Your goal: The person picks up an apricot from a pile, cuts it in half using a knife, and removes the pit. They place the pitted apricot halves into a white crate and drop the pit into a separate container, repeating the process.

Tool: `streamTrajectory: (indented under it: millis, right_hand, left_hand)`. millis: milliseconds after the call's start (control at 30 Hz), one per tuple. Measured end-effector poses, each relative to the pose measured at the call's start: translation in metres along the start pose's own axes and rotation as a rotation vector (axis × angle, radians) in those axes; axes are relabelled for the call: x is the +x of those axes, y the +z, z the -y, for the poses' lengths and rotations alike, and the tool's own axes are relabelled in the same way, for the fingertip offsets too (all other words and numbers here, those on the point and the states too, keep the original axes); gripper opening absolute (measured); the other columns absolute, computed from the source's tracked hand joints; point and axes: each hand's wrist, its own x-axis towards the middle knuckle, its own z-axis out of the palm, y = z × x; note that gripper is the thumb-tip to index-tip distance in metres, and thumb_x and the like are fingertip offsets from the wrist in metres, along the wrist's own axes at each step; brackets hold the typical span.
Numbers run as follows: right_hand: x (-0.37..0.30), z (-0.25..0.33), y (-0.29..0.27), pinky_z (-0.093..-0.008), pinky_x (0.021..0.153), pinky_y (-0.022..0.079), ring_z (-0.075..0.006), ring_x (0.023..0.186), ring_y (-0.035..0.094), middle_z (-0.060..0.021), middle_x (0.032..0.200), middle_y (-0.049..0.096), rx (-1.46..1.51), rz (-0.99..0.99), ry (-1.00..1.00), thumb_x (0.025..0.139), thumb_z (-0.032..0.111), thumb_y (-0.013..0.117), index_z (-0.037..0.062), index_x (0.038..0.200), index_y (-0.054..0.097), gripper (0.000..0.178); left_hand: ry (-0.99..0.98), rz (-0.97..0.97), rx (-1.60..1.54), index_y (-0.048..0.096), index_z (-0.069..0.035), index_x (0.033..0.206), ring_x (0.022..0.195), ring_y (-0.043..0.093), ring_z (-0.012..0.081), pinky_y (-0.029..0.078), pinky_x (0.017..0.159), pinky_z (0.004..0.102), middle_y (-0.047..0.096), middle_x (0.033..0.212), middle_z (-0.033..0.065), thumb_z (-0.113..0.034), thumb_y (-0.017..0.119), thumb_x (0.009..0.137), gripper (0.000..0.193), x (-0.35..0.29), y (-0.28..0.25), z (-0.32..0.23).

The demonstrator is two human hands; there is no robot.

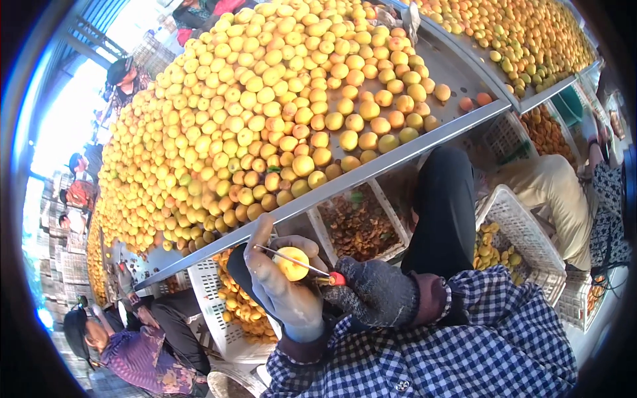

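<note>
Head view, with clock directions taken from the held fruit as the dial's centre. The left hand (pixel 282 282), in a pale, stained glove, is half open, palm up, its fingers curled about one yellow fruit (pixel 289 270) and one digit stretched toward 11 o'clock. The right hand (pixel 378 292), in a dark knitted glove, lies between 3 and 4 o'clock, closed and pinching the red handle (pixel 338 278) of a thin metal tool (pixel 317 269). The tool's shaft crosses the fruit's upper face from 4 to 10 o'clock; whether it enters the flesh cannot be told. The fruit thus sits within the left hand and just beside the right.

Counted: two hands, one held fruit, one tool. Toward 12 o'clock, a heap of whole fruit (pixel 252 132), too many to count, covers much of a metal table (pixel 458 66); two reddish fruit (pixel 466 104) lie apart from it between 1 and 2 o'clock. Three white crates stand near: one at 8 o'clock with yellow pieces (pixel 239 308), one at 2 o'clock with brown scraps (pixel 358 229), one at 3 o'clock with yellow-green pieces (pixel 488 249). One co-worker (pixel 149 358) sits at 8 o'clock, beyond the first crate
</note>
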Motion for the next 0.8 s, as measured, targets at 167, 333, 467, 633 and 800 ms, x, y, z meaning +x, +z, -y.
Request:
streamTrajectory:
  millis: [167, 333, 467, 633, 800]
  right_hand:
    - [0.010, -0.006, -0.008, -0.0424, 0.059, 0.048, -0.0385, 0.071, 0.060, -0.0225, 0.075, 0.059, -0.049, 0.046, 0.014, 0.088, 0.029, 0.052, -0.0025, 0.101, 0.048, 0.034]
    - [0.018, -0.031, 0.002, -0.0328, 0.062, 0.047, -0.0219, 0.079, 0.061, -0.0144, 0.086, 0.062, 0.435, 0.021, -0.115, 0.091, 0.021, 0.050, -0.0001, 0.112, 0.054, 0.030]
    - [0.018, -0.023, 0.004, -0.0204, 0.064, 0.045, -0.0062, 0.080, 0.055, -0.0023, 0.094, 0.061, 1.127, 0.053, 0.316, 0.092, 0.021, 0.050, 0.0043, 0.114, 0.055, 0.027]
    - [0.014, -0.027, 0.008, -0.0243, 0.064, 0.046, -0.0109, 0.079, 0.057, -0.0030, 0.089, 0.061, 0.905, -0.026, 0.173, 0.092, 0.021, 0.051, 0.0005, 0.112, 0.054, 0.028]
    - [0.016, -0.005, 0.002, -0.0419, 0.065, 0.048, -0.0411, 0.080, 0.058, -0.0235, 0.085, 0.059, 0.161, -0.072, -0.031, 0.088, 0.022, 0.054, -0.0014, 0.103, 0.050, 0.028]
  left_hand:
    - [0.164, 0.096, 0.230, 0.035, 0.005, 0.127, 0.057, 0.050, 0.0122, 0.040, 0.052, 0.0227, 0.057, 0.069, 0.0079, -0.044, 0.030, 0.095, 0.059, 0.007, -0.010, 0.016]
    - [-0.321, 0.360, -0.530, 0.034, 0.007, 0.127, 0.084, 0.060, 0.0298, 0.047, 0.076, 0.0374, 0.060, 0.093, 0.0187, -0.041, 0.032, 0.095, 0.057, 0.015, -0.021, 0.004]
    - [-0.339, 0.239, -0.580, 0.037, 0.011, 0.122, 0.116, 0.043, 0.0375, 0.036, 0.096, 0.0463, 0.044, 0.122, 0.0291, -0.030, 0.038, 0.094, 0.049, 0.010, -0.036, 0.019]
    - [-0.227, 0.319, -0.577, 0.041, 0.009, 0.120, 0.110, 0.051, 0.0283, 0.045, 0.090, 0.0426, 0.052, 0.115, 0.0198, -0.025, 0.047, 0.091, 0.045, 0.009, -0.030, 0.019]
    - [-0.208, 0.308, -0.406, 0.046, 0.005, 0.119, 0.102, 0.057, 0.0288, 0.048, 0.087, 0.0391, 0.054, 0.115, 0.0210, -0.028, 0.056, 0.088, 0.046, 0.004, -0.023, 0.003]
